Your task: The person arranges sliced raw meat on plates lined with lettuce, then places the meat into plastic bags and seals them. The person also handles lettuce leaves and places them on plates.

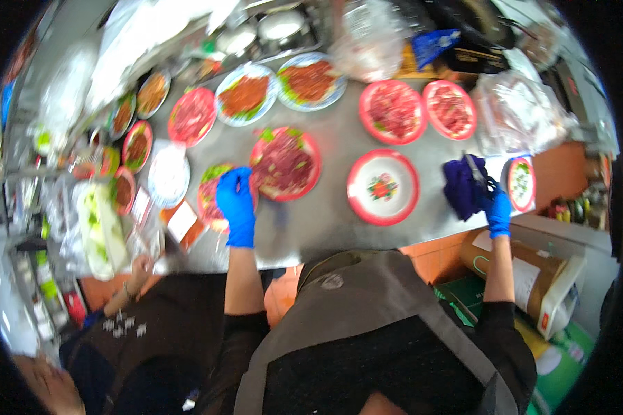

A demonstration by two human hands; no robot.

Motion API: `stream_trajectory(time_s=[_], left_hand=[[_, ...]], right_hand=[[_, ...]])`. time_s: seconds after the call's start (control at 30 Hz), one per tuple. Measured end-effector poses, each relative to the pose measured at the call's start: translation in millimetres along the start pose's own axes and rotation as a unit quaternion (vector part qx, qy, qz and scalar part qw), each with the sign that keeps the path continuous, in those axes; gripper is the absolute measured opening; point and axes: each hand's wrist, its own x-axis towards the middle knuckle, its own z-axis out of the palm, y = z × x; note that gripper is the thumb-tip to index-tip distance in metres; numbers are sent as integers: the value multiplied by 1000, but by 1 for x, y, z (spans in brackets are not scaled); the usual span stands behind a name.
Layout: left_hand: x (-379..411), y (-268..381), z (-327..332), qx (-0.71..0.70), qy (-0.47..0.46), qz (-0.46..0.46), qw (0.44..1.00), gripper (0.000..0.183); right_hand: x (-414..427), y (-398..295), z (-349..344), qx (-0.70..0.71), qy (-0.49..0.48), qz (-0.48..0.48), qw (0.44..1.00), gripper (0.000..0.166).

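My left hand (237, 207), in a blue glove, hovers over or touches a small red-rimmed plate of meat (211, 199); its fingers are curled, and whether they hold anything cannot be told. Just beyond it lies a larger red-rimmed plate of raw sliced meat (285, 168). My right hand (495, 207), also gloved in blue, grips a dark-handled metal utensil (476, 168), its kind unclear, over a dark purple cloth (459, 189). Between my hands stands a red-rimmed enamel plate with a flower print (383, 187), with no food on it.
More plates of raw meat (393, 111) and sauced meat (244, 97) line the back of the steel table (332, 155). Plastic bags (521, 111) lie at the right rear. A tray of leafy vegetables (99, 228) is at left. A co-worker's hand (143, 263) is beside the left front edge.
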Motion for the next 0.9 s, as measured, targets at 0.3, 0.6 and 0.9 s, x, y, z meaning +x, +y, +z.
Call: stream_trajectory(time_s=[0.3, 0.6, 0.9], left_hand=[[-2, 0, 33, 196, -70, 161, 965, 19], [33, -10, 25, 144, -75, 131, 978, 8], [109, -60, 60, 213, -290, 186, 914, 17]], right_hand=[[-27, -115, 51, 298, 18, -92, 950, 29], [-19, -128, 22, -434, 114, -347, 823, 35], [19, 17, 52, 174, -131, -8, 976, 49]])
